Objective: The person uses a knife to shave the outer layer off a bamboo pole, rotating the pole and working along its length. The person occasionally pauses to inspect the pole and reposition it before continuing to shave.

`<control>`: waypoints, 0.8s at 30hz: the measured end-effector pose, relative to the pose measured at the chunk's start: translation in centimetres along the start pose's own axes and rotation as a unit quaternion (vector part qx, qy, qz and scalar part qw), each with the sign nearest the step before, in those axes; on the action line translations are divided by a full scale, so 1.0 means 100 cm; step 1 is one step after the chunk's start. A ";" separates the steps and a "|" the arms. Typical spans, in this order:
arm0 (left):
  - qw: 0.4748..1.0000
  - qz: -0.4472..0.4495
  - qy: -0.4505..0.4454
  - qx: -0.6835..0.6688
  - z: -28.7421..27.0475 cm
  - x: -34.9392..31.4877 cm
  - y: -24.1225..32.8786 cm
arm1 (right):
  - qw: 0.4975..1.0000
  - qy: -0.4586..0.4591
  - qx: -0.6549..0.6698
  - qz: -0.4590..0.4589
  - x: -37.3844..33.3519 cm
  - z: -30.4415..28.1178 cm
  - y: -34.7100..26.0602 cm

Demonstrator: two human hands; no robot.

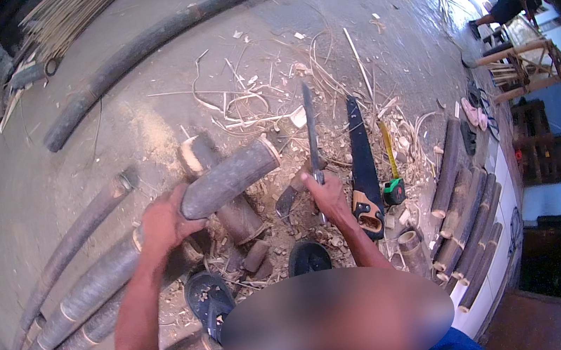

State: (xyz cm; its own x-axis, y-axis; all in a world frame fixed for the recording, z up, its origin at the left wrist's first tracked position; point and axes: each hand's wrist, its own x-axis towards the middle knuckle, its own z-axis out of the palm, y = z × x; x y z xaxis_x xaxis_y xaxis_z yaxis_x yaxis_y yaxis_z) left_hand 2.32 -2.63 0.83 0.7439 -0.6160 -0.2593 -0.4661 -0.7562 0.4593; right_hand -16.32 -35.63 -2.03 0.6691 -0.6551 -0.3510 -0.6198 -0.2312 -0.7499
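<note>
My left hand (pixel 164 220) is closed around the near end of a thick dark bamboo section (pixel 232 175). That section slants up to the right and lies across a shorter bamboo piece (pixel 236 217). In my right hand (pixel 328 195) is a long-bladed knife (pixel 309 118), its narrow blade pointing away from me. A dark curved piece (pixel 291 198) lies beside that hand; its kind is unclear. Right of the knife rests a handsaw (pixel 361 154) with a wooden grip. Next to it is a green and black tape measure (pixel 394 192) with some yellow tape pulled out.
Long bamboo poles (pixel 90 288) lie at the left, and cut bamboo lengths (pixel 465 204) are stacked at the right. A long dark pole (pixel 189 18) stretches across the far floor. Shavings and strips (pixel 250 104) litter the middle. Another person (pixel 510 5) is at the far right.
</note>
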 end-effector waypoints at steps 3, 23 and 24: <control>0.979 -0.037 -0.125 -0.155 -0.018 0.001 -0.031 | 0.993 -0.043 -0.063 -0.089 -0.013 -0.016 0.010; 0.993 -0.013 -0.075 -0.091 -0.018 -0.002 -0.020 | 0.941 -0.070 -0.107 -0.312 -0.023 0.043 -0.023; 0.992 -0.026 -0.089 -0.090 -0.020 -0.002 -0.023 | 0.940 -0.078 -0.131 -0.305 -0.024 0.046 -0.025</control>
State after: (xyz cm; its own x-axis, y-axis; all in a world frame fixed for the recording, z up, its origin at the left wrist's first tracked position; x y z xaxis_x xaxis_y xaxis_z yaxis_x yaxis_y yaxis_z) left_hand 4.21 -0.35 1.50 0.6614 -0.6178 -0.4253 -0.3244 -0.7469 0.5804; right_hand -14.46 -30.19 -1.90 0.9722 -0.2341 0.0060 -0.1673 -0.7124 -0.6816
